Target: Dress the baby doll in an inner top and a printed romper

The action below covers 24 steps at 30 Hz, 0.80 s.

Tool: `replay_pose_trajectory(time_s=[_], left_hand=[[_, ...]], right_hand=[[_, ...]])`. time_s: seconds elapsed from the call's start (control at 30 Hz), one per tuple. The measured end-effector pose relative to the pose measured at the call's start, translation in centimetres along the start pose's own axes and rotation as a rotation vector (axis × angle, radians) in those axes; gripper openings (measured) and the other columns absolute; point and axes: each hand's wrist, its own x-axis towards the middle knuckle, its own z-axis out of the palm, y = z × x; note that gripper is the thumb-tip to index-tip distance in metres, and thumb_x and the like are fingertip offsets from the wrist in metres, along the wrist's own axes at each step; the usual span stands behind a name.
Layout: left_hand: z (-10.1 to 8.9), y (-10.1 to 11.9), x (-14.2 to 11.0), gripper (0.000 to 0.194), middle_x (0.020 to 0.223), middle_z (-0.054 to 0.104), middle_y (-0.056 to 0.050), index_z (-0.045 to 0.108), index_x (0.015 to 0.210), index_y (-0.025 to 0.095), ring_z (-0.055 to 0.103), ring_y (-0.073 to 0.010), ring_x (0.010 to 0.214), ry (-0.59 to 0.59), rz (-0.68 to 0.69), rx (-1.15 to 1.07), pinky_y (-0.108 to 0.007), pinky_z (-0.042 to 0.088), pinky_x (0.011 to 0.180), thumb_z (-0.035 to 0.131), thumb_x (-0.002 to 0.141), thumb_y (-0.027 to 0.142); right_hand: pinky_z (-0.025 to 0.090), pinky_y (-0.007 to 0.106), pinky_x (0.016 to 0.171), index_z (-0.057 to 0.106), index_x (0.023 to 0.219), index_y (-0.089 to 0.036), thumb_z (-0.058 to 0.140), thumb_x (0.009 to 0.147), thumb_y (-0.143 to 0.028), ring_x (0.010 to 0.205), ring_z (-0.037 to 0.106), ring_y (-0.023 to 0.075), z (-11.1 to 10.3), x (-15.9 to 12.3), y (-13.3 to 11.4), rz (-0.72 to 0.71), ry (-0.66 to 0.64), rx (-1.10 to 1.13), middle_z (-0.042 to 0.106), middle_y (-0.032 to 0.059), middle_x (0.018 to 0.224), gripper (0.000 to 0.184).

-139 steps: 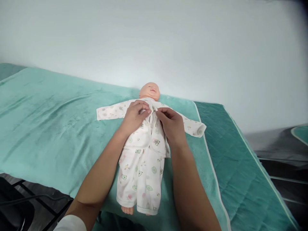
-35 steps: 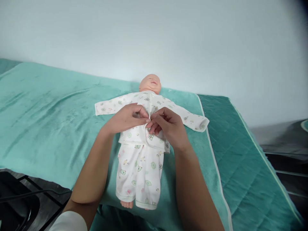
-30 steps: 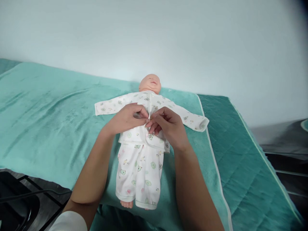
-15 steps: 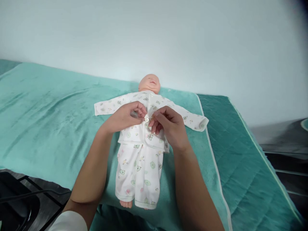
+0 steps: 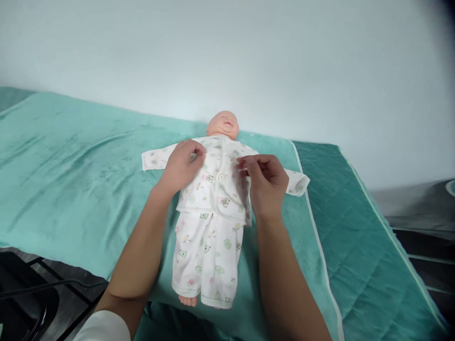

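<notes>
A baby doll point(image 5: 223, 124) lies on its back with its arms out, dressed in a white printed jacket point(image 5: 209, 196) and matching trousers point(image 5: 206, 260). The jacket's two front edges meet down the middle, and a small button point(image 5: 222, 176) shows there. Over the chest on the left side is my left hand point(image 5: 185, 163), fingers loosely curled and thumb a little apart; whether it touches the fabric I cannot tell. My right hand point(image 5: 267, 182) is above the other side of the jacket, its fingertips blurred, with nothing visible in it. It covers part of that sleeve.
A light green blanket point(image 5: 88, 184) lies under the doll, over a darker quilted cover point(image 5: 369, 237) at right. Behind stands a pale wall point(image 5: 227, 57). A black chair point(image 5: 24, 293) with a cable is at lower left; a dark slatted rack point(image 5: 426, 255) is at far right.
Earlier both hands pinched at the jacket's opening, working down from the neck to mid-chest. They have let go and parted, left and right, leaving the button in sight.
</notes>
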Motion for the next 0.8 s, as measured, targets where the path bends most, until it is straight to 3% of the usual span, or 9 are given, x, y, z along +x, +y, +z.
replay_pose_trajectory(time_s=[0.1, 0.2, 0.37, 0.47, 0.53, 0.67, 0.8], left_hand=[[0.9, -2.4, 0.5, 0.022, 0.113, 0.068, -0.010, 0.065, 0.104, 0.020, 0.056, -0.0265, 0.115, 0.126, 0.019, 0.255, -0.044, 0.045, 0.104, 0.045, 0.094, 0.018], [1.5, -4.5, 0.1, 0.042, 0.139, 0.062, -0.014, 0.062, 0.127, 0.018, 0.048, -0.0295, 0.137, 0.153, -0.059, 0.436, -0.049, 0.039, 0.116, 0.040, 0.092, 0.012], [0.3, -7.1, -3.0, 0.063, 0.166, 0.039, -0.011, 0.043, 0.155, 0.021, 0.026, -0.0307, 0.158, 0.099, -0.281, 0.635, -0.061, 0.020, 0.128, 0.042, 0.092, 0.018], [-1.5, -8.3, -5.2, 0.064, 0.169, 0.033, -0.013, 0.035, 0.160, 0.020, 0.025, -0.0337, 0.159, 0.083, -0.415, 0.673, -0.066, 0.019, 0.126, 0.039, 0.098, 0.030], [-2.7, -8.6, -6.7, 0.062, 0.168, 0.035, -0.015, 0.037, 0.159, 0.017, 0.029, -0.0346, 0.157, 0.089, -0.456, 0.679, -0.066, 0.018, 0.126, 0.035, 0.100, 0.033], [-4.7, -7.5, -11.5, 0.054, 0.163, 0.043, -0.017, 0.051, 0.149, 0.015, 0.035, -0.0345, 0.154, 0.110, -0.442, 0.687, -0.060, 0.022, 0.127, 0.038, 0.100, 0.033], [-8.0, -6.4, -21.2, 0.045, 0.160, 0.047, -0.012, 0.058, 0.140, 0.021, 0.032, -0.0301, 0.156, 0.222, -0.367, 0.670, -0.055, 0.027, 0.127, 0.041, 0.100, 0.034]], right_hand=[[0.052, 0.040, 0.106, 0.071, 0.111, -0.026, 0.064, 0.094, -0.042, 0.121, 0.066, 0.0217, -0.3, 0.7, 1.7, -0.062, -0.035, -0.078, 0.072, 0.0062, 0.127, 0.025], [0.038, 0.046, 0.123, 0.068, 0.128, -0.027, 0.061, 0.096, -0.047, 0.140, 0.054, 0.0225, -0.7, 1.2, 3.8, -0.041, -0.131, -0.182, 0.063, 0.0068, 0.146, 0.039], [0.023, 0.057, 0.128, 0.058, 0.144, -0.023, 0.040, 0.103, -0.052, 0.155, 0.034, 0.0262, -3.8, 0.6, 7.1, -0.121, -0.184, -0.572, 0.047, 0.0124, 0.161, 0.053], [0.019, 0.069, 0.123, 0.046, 0.155, -0.023, 0.038, 0.102, -0.050, 0.159, 0.023, 0.0335, -7.3, -0.7, 7.8, -0.013, -0.179, -0.912, 0.033, 0.0140, 0.169, 0.059], [0.021, 0.070, 0.122, 0.042, 0.158, -0.018, 0.039, 0.102, -0.049, 0.158, 0.025, 0.0372, -9.9, -2.0, 7.7, 0.094, -0.179, -1.063, 0.030, 0.0183, 0.169, 0.064], [0.028, 0.061, 0.123, 0.043, 0.156, -0.009, 0.037, 0.099, -0.051, 0.154, 0.035, 0.0386, -14.0, -5.3, 6.7, 0.183, -0.178, -1.210, 0.037, 0.0247, 0.164, 0.071], [0.032, 0.053, 0.122, 0.043, 0.157, -0.008, 0.028, 0.096, -0.062, 0.154, 0.036, 0.0372, -15.7, -9.8, 5.5, 0.140, -0.186, -1.241, 0.042, 0.0283, 0.160, 0.083]])
